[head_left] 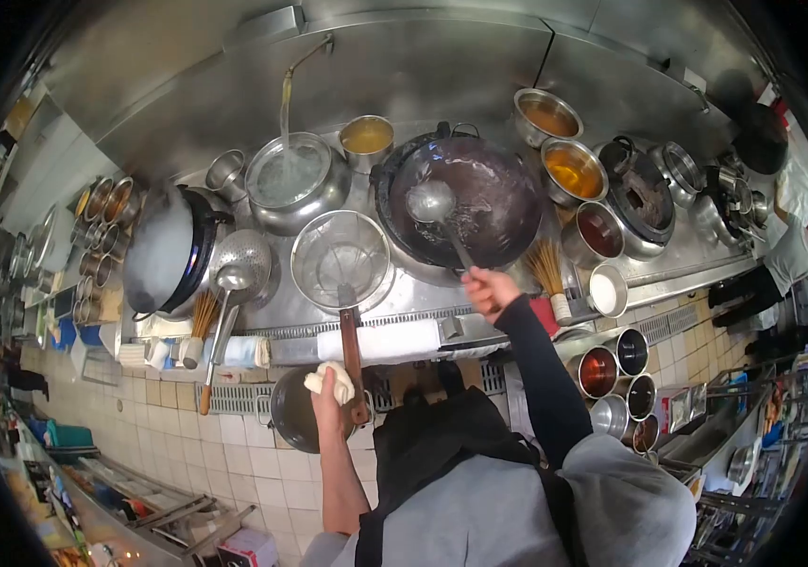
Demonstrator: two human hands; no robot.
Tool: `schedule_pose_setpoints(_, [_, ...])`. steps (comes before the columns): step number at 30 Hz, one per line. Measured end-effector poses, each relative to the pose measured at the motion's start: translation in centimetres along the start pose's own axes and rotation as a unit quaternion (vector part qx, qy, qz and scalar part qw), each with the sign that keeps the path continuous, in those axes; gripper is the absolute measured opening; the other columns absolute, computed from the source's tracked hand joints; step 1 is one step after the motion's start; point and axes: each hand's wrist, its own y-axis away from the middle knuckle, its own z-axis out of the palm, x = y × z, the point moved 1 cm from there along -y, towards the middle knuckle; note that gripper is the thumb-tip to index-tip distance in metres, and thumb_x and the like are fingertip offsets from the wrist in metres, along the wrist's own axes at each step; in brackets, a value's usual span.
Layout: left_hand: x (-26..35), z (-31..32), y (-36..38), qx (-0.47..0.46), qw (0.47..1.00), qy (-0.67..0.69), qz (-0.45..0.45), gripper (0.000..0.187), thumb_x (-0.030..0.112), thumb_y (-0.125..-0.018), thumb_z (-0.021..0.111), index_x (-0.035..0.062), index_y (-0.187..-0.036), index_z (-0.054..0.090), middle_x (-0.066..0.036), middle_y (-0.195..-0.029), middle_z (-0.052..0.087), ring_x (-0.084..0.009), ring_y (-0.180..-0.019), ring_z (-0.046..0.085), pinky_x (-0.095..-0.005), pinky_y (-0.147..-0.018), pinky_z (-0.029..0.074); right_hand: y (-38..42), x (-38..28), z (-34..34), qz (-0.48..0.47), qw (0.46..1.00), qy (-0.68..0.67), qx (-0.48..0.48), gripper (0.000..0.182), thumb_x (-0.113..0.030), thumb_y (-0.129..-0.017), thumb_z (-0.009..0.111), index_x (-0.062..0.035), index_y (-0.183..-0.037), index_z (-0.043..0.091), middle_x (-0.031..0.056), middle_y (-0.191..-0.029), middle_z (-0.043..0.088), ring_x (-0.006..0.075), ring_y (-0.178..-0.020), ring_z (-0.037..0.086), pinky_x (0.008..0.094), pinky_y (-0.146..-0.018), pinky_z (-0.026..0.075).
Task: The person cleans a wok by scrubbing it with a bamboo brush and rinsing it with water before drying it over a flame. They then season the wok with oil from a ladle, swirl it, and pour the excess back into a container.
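Observation:
My right hand is closed round the handle end of a metal ladle, whose bowl is inside the large dark wok. Some liquid shows in the wok. My left hand is closed on a folded cream cloth, beside the wooden handle of a round mesh strainer. The strainer rests on the metal counter, left of the wok.
Water runs from a tap into a steel pot. A steaming wok and a perforated ladle are at left. Bowls of yellow liquid and a bamboo brush lie right. Another person is at far right.

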Motion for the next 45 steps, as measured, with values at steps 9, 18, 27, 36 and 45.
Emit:
schedule_pose_setpoints(9, [6.1, 1.8, 1.8, -0.038, 0.994, 0.081, 0.055, 0.035, 0.024, -0.104, 0.059, -0.0018, -0.127, 0.055, -0.020, -0.105, 0.071, -0.0229, -0.082, 0.071, -0.0308, -0.068, 0.059, 2.7, 9.5, 6.6, -0.313, 0.847, 0.423, 0.073, 0.066, -0.018, -0.091, 0.062, 0.0020, -0.149, 0.038, 0.0277, -0.090, 0.070, 0.0480, -0.089, 0.067, 0.0525, -0.083, 0.053])
schedule_pose_setpoints(18, [3.5, 12.1, 1.6, -0.101, 0.993, 0.054, -0.027, 0.029, 0.025, -0.101, 0.064, 0.0014, -0.117, 0.060, -0.015, -0.089, 0.071, -0.0216, -0.071, 0.070, -0.0275, -0.050, 0.055, 0.2, 20.8, 9.5, -0.203, 0.866, 0.442, -0.115, 0.057, -0.023, -0.092, 0.065, 0.0036, -0.139, 0.047, 0.0328, -0.111, 0.065, 0.0492, -0.104, 0.063, 0.0531, -0.092, 0.050])
schedule_pose_setpoints(27, [-5.1, 25.2, -3.2, -0.223, 0.943, 0.004, -0.247, 0.049, 0.057, -0.104, 0.049, 0.0101, -0.102, 0.061, -0.005, -0.081, 0.066, -0.0210, -0.069, 0.064, -0.0284, -0.050, 0.045, 2.1, 9.0, -21.9, -0.138, 0.640, 0.633, 0.414, 0.054, -0.024, -0.086, 0.068, -0.0041, -0.135, 0.054, 0.0244, -0.105, 0.065, 0.0431, -0.102, 0.065, 0.0484, -0.091, 0.053])
schedule_pose_setpoints(36, [-12.9, 36.9, -6.5, 0.008, 0.981, -0.062, -0.184, 0.017, 0.023, -0.096, 0.058, 0.0068, -0.101, 0.057, -0.011, -0.083, 0.062, -0.0264, -0.061, 0.060, -0.0283, -0.043, 0.045, -1.6, 14.5, -32.3, -0.116, 0.945, 0.230, 0.199, 0.064, -0.027, -0.091, 0.061, -0.0018, -0.147, 0.043, 0.0238, -0.098, 0.071, 0.0361, -0.078, 0.069, 0.0442, -0.066, 0.054])
schedule_pose_setpoints(45, [-12.7, 38.1, -4.7, -0.013, 0.988, -0.075, -0.138, 0.021, 0.019, -0.093, 0.059, -0.0003, -0.101, 0.060, -0.011, -0.083, 0.062, -0.0223, -0.059, 0.060, -0.0303, -0.042, 0.044, 9.2, -0.6, -24.2, -0.210, 0.942, -0.262, -0.024, 0.054, -0.029, -0.102, 0.053, -0.0038, -0.149, 0.041, 0.0143, -0.098, 0.065, 0.0145, -0.056, 0.051, 0.0259, -0.044, 0.037])
